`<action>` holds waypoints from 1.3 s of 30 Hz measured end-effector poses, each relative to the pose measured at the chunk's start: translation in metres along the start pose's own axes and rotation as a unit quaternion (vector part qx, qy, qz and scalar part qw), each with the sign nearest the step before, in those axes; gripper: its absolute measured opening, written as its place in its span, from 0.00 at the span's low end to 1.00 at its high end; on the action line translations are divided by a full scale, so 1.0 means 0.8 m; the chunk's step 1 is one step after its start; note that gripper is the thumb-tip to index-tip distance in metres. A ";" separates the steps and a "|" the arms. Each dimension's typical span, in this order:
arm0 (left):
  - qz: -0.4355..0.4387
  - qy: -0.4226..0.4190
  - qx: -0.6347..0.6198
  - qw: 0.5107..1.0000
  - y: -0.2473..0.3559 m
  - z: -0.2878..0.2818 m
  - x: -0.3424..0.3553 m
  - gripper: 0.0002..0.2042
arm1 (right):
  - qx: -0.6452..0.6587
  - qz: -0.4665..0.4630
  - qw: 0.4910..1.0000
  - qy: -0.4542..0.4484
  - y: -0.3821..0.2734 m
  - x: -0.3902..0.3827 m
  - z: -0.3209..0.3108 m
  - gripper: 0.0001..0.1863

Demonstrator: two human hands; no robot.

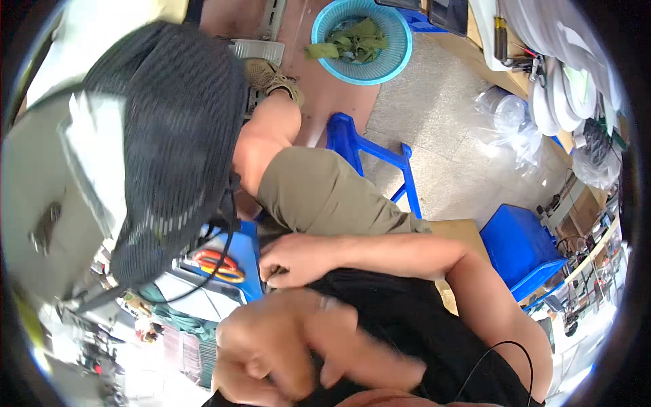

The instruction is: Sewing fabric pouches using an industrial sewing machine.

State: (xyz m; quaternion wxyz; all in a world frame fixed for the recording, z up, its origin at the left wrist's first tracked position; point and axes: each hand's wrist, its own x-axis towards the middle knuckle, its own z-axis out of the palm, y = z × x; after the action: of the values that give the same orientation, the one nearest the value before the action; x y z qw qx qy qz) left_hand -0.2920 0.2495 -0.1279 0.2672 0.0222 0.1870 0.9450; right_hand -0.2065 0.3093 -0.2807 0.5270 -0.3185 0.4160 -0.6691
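Note:
My right hand (298, 261) has its fingers curled inward beside a blue tray or box edge (249, 254); a small dark gap or thing shows at the fingertips, and I cannot make out what they hold. My left hand (339, 346) is smeared by motion low in the view, in front of my black top (434, 319), and its fingers cannot be read. Scissors with orange and yellow handles (218, 266) lie on the blue surface, left of my right hand. Over that area hangs a large black ribbed fabric thing (180, 129) with a thin black cord.
A bent leg in olive shorts (325, 190) ends in a tan shoe (271, 78). Beyond it are a blue plastic stool (373, 152) and a light-blue basket (403, 51) with green leaves. At right stand a blue bin (519, 247), clear plastic bags (508, 125) and a cluttered bench.

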 end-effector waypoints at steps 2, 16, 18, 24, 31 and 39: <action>-0.012 0.039 0.063 0.997 -0.014 0.017 -0.019 0.11 | 0.003 0.022 0.999 0.026 0.008 0.005 0.009 0.12; 0.079 0.032 0.329 0.940 -0.057 0.221 -0.146 0.13 | -0.003 0.028 0.992 0.121 0.055 -0.005 0.076 0.12; 0.074 -0.011 0.200 0.977 -0.078 0.238 -0.169 0.10 | -0.050 0.061 0.990 0.113 0.049 -0.017 0.094 0.12; 0.045 -0.107 0.107 0.987 -0.155 0.220 -0.228 0.11 | -0.247 0.073 0.961 0.098 0.036 -0.043 0.121 0.10; -0.060 0.050 0.185 0.980 -0.174 0.123 -0.282 0.15 | -0.303 -0.010 0.946 0.117 0.055 -0.070 0.116 0.11; 0.031 0.179 0.206 0.961 -0.167 0.091 -0.320 0.14 | -0.344 -0.053 0.933 0.092 0.036 -0.083 0.129 0.17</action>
State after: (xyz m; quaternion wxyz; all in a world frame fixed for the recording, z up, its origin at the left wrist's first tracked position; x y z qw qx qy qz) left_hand 0.0040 0.2484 -0.0945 0.1899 -0.0873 0.4220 0.8822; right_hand -0.0887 0.3479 -0.2590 0.3083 -0.4391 0.6498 -0.5384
